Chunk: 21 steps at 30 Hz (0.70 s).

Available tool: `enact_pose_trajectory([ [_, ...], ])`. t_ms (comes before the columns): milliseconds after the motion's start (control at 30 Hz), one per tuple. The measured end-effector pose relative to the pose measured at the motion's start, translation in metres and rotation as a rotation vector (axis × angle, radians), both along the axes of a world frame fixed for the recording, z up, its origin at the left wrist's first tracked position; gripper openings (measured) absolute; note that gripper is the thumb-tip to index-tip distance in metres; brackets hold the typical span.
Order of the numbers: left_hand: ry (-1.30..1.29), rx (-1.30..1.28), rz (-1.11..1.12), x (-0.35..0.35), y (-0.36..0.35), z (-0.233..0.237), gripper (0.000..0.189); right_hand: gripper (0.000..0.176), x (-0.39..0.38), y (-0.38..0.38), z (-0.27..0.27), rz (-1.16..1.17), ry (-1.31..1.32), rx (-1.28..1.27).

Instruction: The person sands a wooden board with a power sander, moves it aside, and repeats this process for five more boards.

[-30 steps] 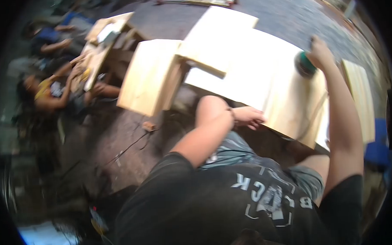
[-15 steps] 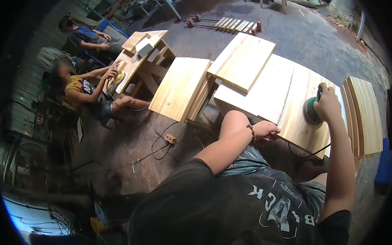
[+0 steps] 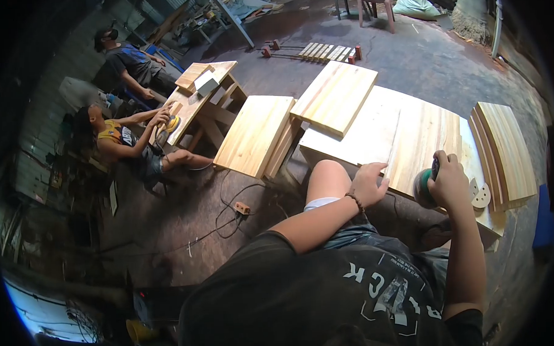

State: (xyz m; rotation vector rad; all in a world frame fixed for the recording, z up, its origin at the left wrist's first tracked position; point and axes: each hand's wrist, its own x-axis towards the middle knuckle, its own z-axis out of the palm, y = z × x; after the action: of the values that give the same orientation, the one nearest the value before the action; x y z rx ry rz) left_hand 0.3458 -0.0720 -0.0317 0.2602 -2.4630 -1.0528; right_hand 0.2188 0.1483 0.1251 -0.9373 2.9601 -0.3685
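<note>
A pale wooden board (image 3: 425,140) lies flat on the worktable in front of me. My right hand (image 3: 449,182) is wrapped round the top of a green and black palm sander (image 3: 423,189), which is at the board's near right end. My left hand (image 3: 369,185), with a beaded bracelet at the wrist, is at the board's near left edge. Its fingers are on top and the thumb is lower, closed on the edge. The sander's underside is hidden. White sanding discs with holes (image 3: 481,197) lie just right of my right hand.
Stacked boards (image 3: 505,153) stand at the right. Another board (image 3: 335,98) lies at the table's far left, beside a further stack (image 3: 254,134). A cord with an orange socket box (image 3: 242,208) crosses the floor. Two people are at a bench (image 3: 192,106); one holds a yellow sander (image 3: 173,123).
The sander has moved toward me, to the board's near end. The board's right side has shifted left, uncovering the sanding discs. My left hand has opened more over the edge. The view has tilted slightly.
</note>
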Motion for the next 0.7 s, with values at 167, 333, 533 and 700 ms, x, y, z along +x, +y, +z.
enact_pose_trajectory([
  [167,0.101,-0.323,-0.159,-0.025,0.02,-0.004,0.048,0.054,0.014,0.015,0.001,-0.01,0.018,-0.033],
  [333,-0.258,-0.467,-0.219,-0.046,0.037,-0.016,0.063,0.055,0.011,0.016,0.0,-0.041,0.019,-0.031],
  [533,-0.368,-0.571,-0.249,-0.078,0.035,-0.008,0.079,0.058,-0.044,0.011,-0.004,-0.126,-0.044,0.095],
  [700,-0.475,-0.586,-0.25,-0.105,0.04,0.006,0.094,0.051,-0.099,-0.002,-0.004,-0.177,-0.016,0.072],
])
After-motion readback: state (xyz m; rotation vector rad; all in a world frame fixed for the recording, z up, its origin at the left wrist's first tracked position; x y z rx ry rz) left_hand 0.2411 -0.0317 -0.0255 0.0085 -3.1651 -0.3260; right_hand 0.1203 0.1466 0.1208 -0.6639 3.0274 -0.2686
